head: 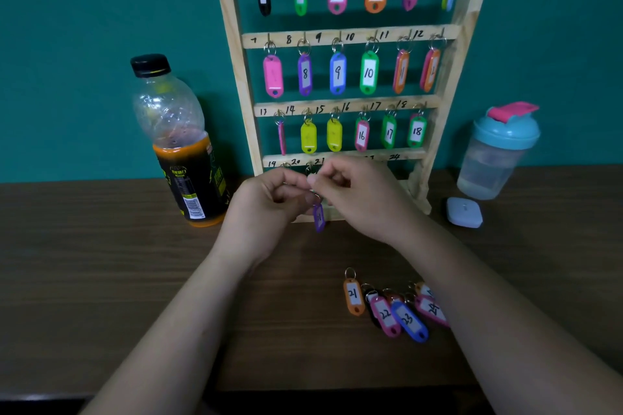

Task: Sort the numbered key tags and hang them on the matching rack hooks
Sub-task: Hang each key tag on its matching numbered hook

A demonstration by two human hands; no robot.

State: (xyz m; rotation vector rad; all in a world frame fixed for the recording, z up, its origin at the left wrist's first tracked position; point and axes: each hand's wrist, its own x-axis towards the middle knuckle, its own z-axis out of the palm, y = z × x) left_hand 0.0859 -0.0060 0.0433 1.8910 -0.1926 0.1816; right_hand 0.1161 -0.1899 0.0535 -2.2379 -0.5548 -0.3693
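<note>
A wooden key rack [448,67] stands against the teal wall, its upper three rows filled with coloured numbered tags. In front of its bottom row, my left hand [269,209] and my right hand [360,199] meet and together pinch the ring of a purple key tag [319,217], which dangles below my fingers. The bottom row's hooks are mostly hidden behind my hands. On the table at the lower right lies a cluster of loose tags: an orange tag 21 [354,296], a pink tag 22 [387,317], a blue tag 23 [409,322] and a pink tag 24 [431,310].
A bottle of orange drink with a black cap [182,145] stands left of the rack. A clear shaker cup with a blue and pink lid [495,152] stands to the right, with a small white square device [464,212] in front of it. The brown wooden table [101,280] spreads below.
</note>
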